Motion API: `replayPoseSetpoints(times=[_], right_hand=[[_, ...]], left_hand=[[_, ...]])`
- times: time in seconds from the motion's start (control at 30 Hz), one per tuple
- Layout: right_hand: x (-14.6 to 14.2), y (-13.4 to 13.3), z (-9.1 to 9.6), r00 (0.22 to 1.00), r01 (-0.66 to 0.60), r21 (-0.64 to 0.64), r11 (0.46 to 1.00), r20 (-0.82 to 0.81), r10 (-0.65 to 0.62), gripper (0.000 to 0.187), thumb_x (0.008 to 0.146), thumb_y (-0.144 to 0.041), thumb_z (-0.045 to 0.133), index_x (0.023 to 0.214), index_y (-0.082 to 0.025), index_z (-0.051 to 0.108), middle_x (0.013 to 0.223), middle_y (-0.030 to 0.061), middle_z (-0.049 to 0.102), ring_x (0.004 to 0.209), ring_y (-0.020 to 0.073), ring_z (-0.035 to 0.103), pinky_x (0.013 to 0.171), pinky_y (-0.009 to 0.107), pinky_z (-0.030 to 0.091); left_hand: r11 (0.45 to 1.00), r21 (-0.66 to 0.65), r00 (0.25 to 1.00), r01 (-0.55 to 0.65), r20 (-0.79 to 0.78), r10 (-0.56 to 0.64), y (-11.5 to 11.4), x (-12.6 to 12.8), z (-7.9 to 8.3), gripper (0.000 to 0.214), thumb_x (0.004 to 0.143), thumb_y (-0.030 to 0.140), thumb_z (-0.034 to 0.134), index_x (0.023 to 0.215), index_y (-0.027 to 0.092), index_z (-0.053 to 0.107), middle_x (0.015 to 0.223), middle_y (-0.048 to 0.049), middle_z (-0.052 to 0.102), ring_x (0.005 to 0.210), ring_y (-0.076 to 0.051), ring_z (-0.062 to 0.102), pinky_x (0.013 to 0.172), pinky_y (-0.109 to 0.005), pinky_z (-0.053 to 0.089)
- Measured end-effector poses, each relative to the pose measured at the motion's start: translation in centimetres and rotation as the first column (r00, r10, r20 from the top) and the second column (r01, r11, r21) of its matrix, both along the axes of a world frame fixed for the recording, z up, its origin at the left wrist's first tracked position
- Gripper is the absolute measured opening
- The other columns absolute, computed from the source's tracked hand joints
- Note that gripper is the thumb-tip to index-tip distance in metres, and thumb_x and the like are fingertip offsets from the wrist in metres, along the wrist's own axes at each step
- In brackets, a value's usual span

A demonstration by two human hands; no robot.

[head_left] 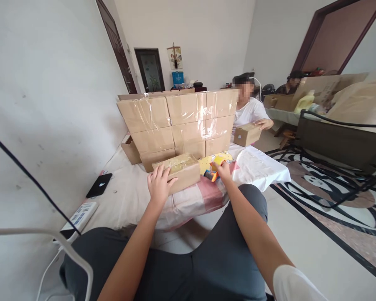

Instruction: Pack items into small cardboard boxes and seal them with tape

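A small cardboard box, taped on top, lies on the cloth-covered low surface before me. My left hand rests flat on the box's near left end, fingers spread. My right hand is closed around an orange and yellow tape dispenser just right of the box. Behind them stands a wall of stacked, taped cardboard boxes.
A black phone and a white power strip lie at the left by the wall. Beyond the stack a person in a white shirt holds a small box. Another person sits further back. A dark folding frame stands at right.
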State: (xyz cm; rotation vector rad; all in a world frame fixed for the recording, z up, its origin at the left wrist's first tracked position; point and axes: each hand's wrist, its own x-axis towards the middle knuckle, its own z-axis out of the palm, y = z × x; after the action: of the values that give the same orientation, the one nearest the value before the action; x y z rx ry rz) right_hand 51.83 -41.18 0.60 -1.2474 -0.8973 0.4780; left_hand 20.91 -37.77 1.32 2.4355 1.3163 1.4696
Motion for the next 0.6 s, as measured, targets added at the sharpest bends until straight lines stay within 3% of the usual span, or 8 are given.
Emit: replayPoseSetpoints(times=[0.07, 0.13, 0.27, 0.37, 0.47, 0.6], right_hand=[[-1.4, -1.3, 0.5, 1.0, -0.02, 0.027, 0.999, -0.006, 0.02, 0.044, 0.075, -0.06, 0.072, 0.081, -0.017, 0.064, 0.069, 0.0047, 0.068, 0.069, 0.0217, 0.068, 0.066, 0.035, 0.058], [-3.5, -3.1, 1.1, 0.996, -0.05, 0.094, 0.994, 0.074, 0.043, 0.045, 0.082, -0.065, 0.066, 0.08, -0.02, 0.063, 0.069, 0.0039, 0.066, 0.069, 0.0214, 0.066, 0.066, 0.034, 0.057], [-7.3, -6.4, 2.2, 0.928, -0.041, 0.227, 0.973, 0.37, -0.047, 0.059, 0.097, -0.072, 0.038, 0.061, -0.026, 0.042, 0.053, -0.0001, 0.044, 0.051, 0.0168, 0.045, 0.054, 0.034, 0.044], [-8.3, -7.2, 2.8, 0.862, -0.031, 0.269, 0.963, 0.494, -0.11, 0.061, 0.101, -0.071, 0.025, 0.059, -0.027, 0.031, 0.05, -0.0012, 0.035, 0.047, 0.0156, 0.034, 0.053, 0.035, 0.035], [-8.2, -7.0, 2.5, 0.841, -0.077, 0.273, 0.959, 0.535, -0.085, 0.061, 0.102, -0.069, 0.022, 0.059, -0.027, 0.029, 0.049, -0.0013, 0.034, 0.046, 0.0151, 0.032, 0.052, 0.035, 0.031], [-7.9, -5.9, 1.4, 0.824, -0.131, 0.257, 0.957, 0.565, -0.039, 0.061, 0.104, -0.065, 0.021, 0.057, -0.027, 0.03, 0.049, -0.0009, 0.033, 0.046, 0.0153, 0.033, 0.053, 0.035, 0.033]], left_hand=[[1.0, -0.006, 0.996, -0.001, 0.088, 0.002, -1.6, 0.3, -0.2, 0.027, 0.093, 0.05, 0.066, 0.109, 0.03, 0.077, 0.134, -0.0113, 0.067, 0.132, -0.039, 0.052, 0.113, -0.055, 0.033], [0.993, -0.055, 0.987, 0.1, 0.132, -0.092, -3.8, 1.3, -0.4, 0.025, 0.094, 0.049, 0.064, 0.097, 0.029, 0.079, 0.118, -0.0101, 0.069, 0.118, -0.034, 0.058, 0.108, -0.05, 0.04], [0.87, -0.253, 0.901, 0.423, 0.219, -0.375, -7.2, 4.3, -0.6, 0.024, 0.094, 0.048, 0.065, 0.101, 0.026, 0.075, 0.114, -0.0075, 0.066, 0.111, -0.026, 0.06, 0.103, -0.042, 0.046], [0.793, -0.36, 0.861, 0.492, 0.333, -0.384, -7.7, 5.9, -1.2, 0.027, 0.091, 0.048, 0.069, 0.105, 0.025, 0.073, 0.118, -0.0086, 0.065, 0.115, -0.026, 0.059, 0.105, -0.042, 0.046], [0.743, -0.416, 0.841, 0.524, 0.39, -0.375, -7.5, 6.6, -1.5, 0.03, 0.091, 0.052, 0.068, 0.101, 0.025, 0.076, 0.126, -0.0104, 0.061, 0.123, -0.028, 0.056, 0.105, -0.043, 0.046], [0.731, -0.393, 0.807, 0.558, 0.463, -0.367, -8.4, 6.9, -0.6, 0.038, 0.093, 0.057, 0.063, 0.079, 0.025, 0.079, 0.119, -0.0105, 0.063, 0.119, -0.028, 0.058, 0.106, -0.044, 0.047]])
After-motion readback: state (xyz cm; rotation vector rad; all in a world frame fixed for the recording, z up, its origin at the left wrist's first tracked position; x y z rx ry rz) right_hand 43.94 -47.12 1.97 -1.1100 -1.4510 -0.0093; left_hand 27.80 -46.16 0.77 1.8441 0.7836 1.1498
